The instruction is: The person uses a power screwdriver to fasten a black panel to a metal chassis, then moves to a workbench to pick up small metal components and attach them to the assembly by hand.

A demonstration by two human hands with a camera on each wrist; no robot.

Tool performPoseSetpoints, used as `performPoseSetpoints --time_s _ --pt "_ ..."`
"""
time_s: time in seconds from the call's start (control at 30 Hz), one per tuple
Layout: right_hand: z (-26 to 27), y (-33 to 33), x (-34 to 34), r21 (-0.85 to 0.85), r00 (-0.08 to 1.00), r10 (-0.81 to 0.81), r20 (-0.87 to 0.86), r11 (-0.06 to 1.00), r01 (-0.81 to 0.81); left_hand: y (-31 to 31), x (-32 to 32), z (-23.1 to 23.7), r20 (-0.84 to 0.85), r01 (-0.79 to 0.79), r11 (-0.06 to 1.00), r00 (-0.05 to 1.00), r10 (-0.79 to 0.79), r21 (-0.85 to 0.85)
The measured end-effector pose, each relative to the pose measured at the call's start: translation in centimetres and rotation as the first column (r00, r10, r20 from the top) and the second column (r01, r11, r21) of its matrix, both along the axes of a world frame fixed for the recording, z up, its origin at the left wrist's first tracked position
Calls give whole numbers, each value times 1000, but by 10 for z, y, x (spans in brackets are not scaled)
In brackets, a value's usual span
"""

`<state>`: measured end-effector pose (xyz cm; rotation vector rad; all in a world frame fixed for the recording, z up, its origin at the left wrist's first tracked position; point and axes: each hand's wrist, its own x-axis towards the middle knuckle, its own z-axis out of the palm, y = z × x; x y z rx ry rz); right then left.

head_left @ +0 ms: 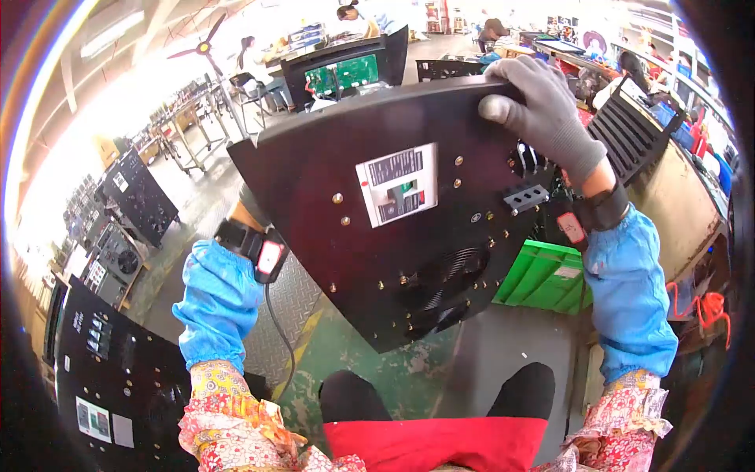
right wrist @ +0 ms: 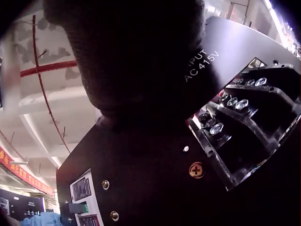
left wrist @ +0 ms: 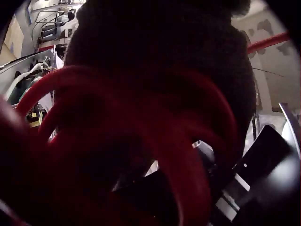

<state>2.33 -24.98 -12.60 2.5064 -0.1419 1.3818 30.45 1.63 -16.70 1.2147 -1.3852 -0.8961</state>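
Observation:
A large black metal equipment cabinet (head_left: 299,228) stands tilted in front of me. Its face carries a white label (head_left: 397,185), brass-coloured screws, a round fan grille (head_left: 447,283) and a terminal block (head_left: 527,198). My grey-gloved right hand (head_left: 546,114) grips its upper right edge, fingers over the top and thumb against the face. In the right wrist view, "AC 415V" shows beside bolted terminals (right wrist: 242,103). At the left, my hand passes behind the cabinet and is hidden in the head view. The left wrist view shows that hand (left wrist: 160,52) as a dark shape behind blurred red loops (left wrist: 183,160); I cannot tell its grip.
A green plastic crate (head_left: 543,275) sits beyond the cabinet at the right. More black cabinets (head_left: 126,377) stand at the left. Behind is an open unit with a green circuit board (head_left: 342,75). A workbench (head_left: 676,197) with an orange cord (head_left: 712,307) borders the right. People work farther back.

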Motion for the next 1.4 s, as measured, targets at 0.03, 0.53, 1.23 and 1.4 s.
performPoseSetpoints --time_s 0.03,0.53,1.23,1.4 --pt "-1 2 0 17 1000 -15 6 1000 15 -2 2 3 -5 0 1000 1000 0 -2" --pt "-6 5 4 53 998 -28 53 998 25 -8 3 6 -7 -35 999 999 35 -11" --pt "-7 1 2 77 998 -34 62 997 29 -12 -10 10 22 -89 994 996 90 -57" --pt "-6 5 2 122 997 -37 66 992 29 -12 -12 14 32 -100 993 994 102 -59"
